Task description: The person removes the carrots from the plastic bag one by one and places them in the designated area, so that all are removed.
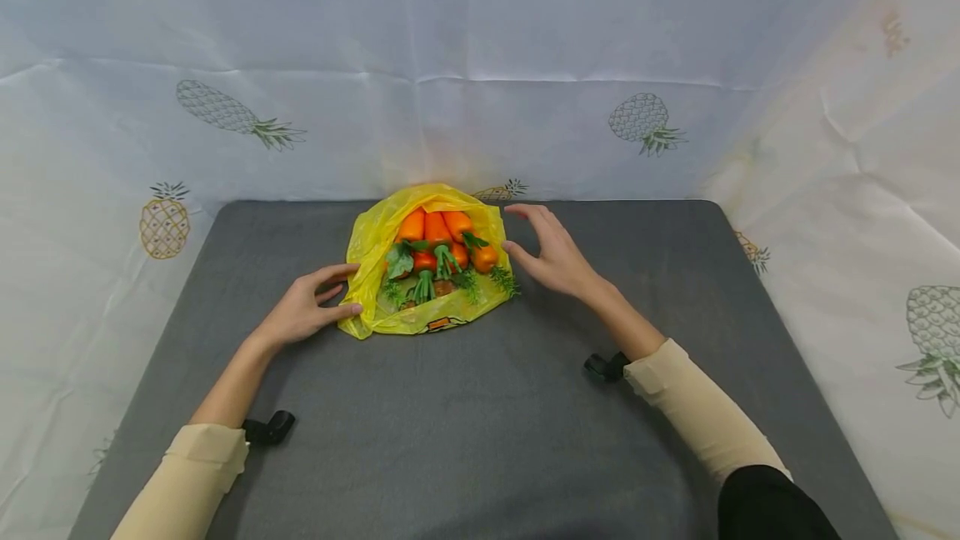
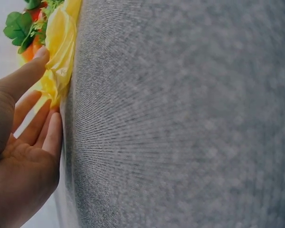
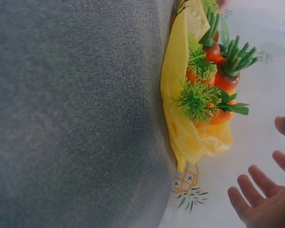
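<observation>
A yellow plastic bag [image 1: 367, 252] lies with its mouth facing me at the table's far edge. Inside it are several orange carrots [image 1: 437, 227] with green tops, their orange bodies pointing away, and leafy green sprigs [image 1: 467, 284]. My left hand [image 1: 303, 307] touches the bag's left side, thumb and fingers spread apart; the left wrist view shows the thumb tip against the yellow plastic [image 2: 61, 42]. On the other side, my right hand [image 1: 551, 252] hovers by the bag's right edge with its fingers parted, holding nothing. The right wrist view shows its fingers [image 3: 261, 183] apart from the bag.
The grey table [image 1: 465, 432] has rounded far corners. Behind it hangs a white cloth [image 1: 510, 15] printed with pineapples, and more of it covers both sides. A small black camera [image 1: 268, 428] is on my left wrist, another [image 1: 606, 367] on my right.
</observation>
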`<move>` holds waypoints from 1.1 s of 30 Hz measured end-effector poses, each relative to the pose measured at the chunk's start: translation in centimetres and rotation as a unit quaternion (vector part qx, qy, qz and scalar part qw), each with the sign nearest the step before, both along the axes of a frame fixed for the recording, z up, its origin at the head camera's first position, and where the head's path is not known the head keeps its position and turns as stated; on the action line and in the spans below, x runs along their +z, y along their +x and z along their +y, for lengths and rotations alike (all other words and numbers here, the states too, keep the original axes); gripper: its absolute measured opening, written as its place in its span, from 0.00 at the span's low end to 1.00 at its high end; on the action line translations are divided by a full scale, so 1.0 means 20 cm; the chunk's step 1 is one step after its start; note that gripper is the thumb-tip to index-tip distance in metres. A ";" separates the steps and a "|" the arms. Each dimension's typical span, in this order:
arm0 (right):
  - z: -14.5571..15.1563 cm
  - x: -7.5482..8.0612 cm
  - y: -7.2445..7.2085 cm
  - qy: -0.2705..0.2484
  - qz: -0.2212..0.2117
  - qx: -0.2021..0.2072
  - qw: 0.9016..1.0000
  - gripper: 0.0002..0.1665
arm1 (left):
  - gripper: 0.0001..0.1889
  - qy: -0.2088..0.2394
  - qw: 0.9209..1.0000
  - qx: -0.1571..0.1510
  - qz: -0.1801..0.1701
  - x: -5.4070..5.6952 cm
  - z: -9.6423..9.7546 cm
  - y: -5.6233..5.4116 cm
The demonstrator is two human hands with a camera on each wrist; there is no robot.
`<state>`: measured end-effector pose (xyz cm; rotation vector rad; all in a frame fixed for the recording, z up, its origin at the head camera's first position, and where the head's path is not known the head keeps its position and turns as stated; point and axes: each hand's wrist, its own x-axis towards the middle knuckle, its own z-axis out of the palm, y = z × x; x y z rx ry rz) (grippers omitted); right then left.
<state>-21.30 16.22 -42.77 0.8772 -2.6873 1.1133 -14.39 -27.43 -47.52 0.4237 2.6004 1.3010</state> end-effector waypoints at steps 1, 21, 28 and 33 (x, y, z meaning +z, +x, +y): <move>-0.01 0.00 -0.01 -0.004 -0.002 0.004 1.000 0.34 | 0.39 0.000 1.000 0.000 -0.001 0.00 0.00 0.00; -0.23 -0.05 -0.11 -0.039 -0.037 0.033 0.998 0.29 | 0.39 0.001 1.000 0.000 -0.013 0.01 -0.01 0.01; -0.29 -0.07 -0.14 -0.022 -0.056 0.021 0.998 0.28 | 0.39 0.004 1.000 0.000 -0.014 0.01 0.00 0.01; -0.32 -0.09 -0.16 -0.008 -0.057 0.019 0.998 0.28 | 0.40 0.006 1.000 0.001 -0.015 0.01 0.00 0.01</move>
